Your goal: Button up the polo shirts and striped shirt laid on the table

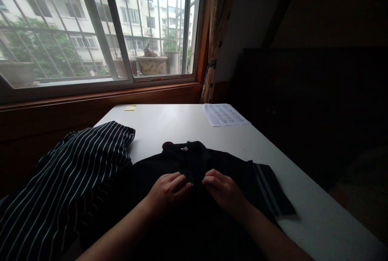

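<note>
Black shirt (212,172): laid flat on the near part of a white table (303,180), collar toward the window, one sleeve with a pale stripe band spread to the right. Left hand (168,190) and right hand (222,190): both rest on the shirt's front just below the collar, fingertips curled together and nearly meeting at the placket; whether they pinch the fabric or a button cannot be told in the dim light. Striped garment (75,172): dark with thin white lines, heaped at the table's left edge, touching the shirt. Printed sheet (224,114): far right of the table. Yellow note (130,108): far edge. Room: dim; barred window (100,30) above a wooden sill, curtain (216,30) at its right. Containers: patterned planter (151,64) outside on the ledge, contents unclear
</note>
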Demonstrator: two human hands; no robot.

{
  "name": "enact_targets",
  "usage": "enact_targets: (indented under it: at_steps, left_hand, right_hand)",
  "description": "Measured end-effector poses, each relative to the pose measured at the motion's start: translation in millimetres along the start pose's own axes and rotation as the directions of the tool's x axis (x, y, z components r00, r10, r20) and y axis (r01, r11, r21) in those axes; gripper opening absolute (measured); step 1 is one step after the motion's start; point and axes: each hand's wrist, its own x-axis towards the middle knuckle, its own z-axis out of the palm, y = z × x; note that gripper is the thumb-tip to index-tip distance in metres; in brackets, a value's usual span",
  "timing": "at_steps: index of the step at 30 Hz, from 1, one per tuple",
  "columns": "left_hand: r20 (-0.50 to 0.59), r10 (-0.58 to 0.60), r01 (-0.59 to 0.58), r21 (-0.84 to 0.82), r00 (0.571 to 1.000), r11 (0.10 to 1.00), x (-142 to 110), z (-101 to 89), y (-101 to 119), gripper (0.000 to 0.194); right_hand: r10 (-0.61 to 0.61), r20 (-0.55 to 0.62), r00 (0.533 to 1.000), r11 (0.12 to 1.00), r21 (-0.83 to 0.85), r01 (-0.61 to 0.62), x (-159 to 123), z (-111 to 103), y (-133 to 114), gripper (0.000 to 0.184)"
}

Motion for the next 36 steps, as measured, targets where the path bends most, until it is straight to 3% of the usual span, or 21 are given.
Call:
enact_targets:
  at_steps: [15,23,36]
  left_hand:
    - [-0.111,0.077,-0.080,-0.023,0.991,0.997,3.9,-13.4,8.9,0.010]
    - [-0.053,-0.021,0.011,-0.173,0.998,0.985,2.2,-8.6,12.7,0.027]
    - [-0.029,0.027,-0.032,-0.198,0.999,0.980,2.2,-7.9,11.6,0.023]
  right_hand:
    - [-0.067,0.001,0.998,0.998,0.010,0.067,-0.3,-1.3,-7.6,0.014]
    - [-0.092,0.021,0.996,0.994,0.067,0.090,-0.3,-0.9,-9.5,0.013]
    - [-0.056,0.087,0.995,0.980,0.197,0.038,0.5,4.2,-7.7,0.015]
